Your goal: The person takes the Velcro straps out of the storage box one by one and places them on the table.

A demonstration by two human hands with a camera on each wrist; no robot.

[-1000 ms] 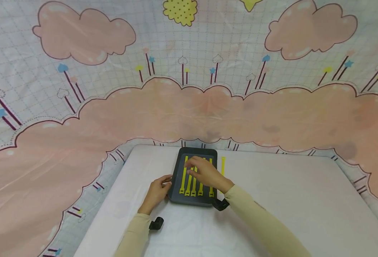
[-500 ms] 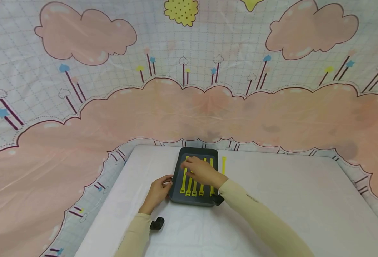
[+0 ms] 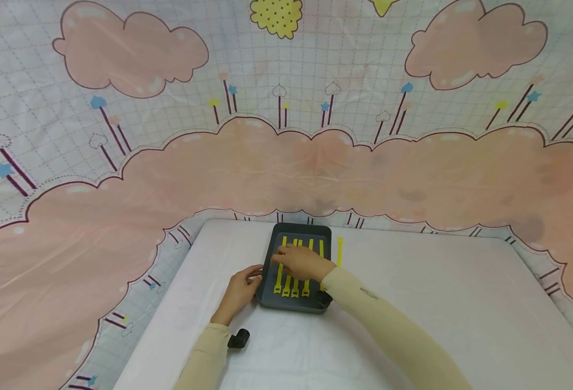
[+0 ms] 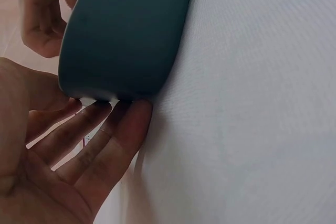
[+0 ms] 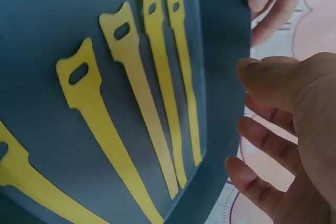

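On the white table [image 3: 413, 303], relaxed right hand [image 3: 302, 261] hovers over yellow slotted straps [image 3: 278, 273].

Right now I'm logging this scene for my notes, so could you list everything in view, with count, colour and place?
tray: one, dark grey, on the table near its far edge.
straps in the tray: five, yellow, lying side by side lengthwise, slotted ends toward the person.
loose strap: one, yellow, on the table just right of the tray.
clip: one, black, on the table by the left forearm.
second black piece: one, at the tray's near right corner, partly hidden by the right sleeve.
table: one, white.
backdrop: one, pink clouds on a pale grid, behind and around the table.
left hand: fingers straight, touching the tray's left edge.
right hand: over the straps in the tray, fingers relaxed, holding nothing.
sleeves: two, cream.
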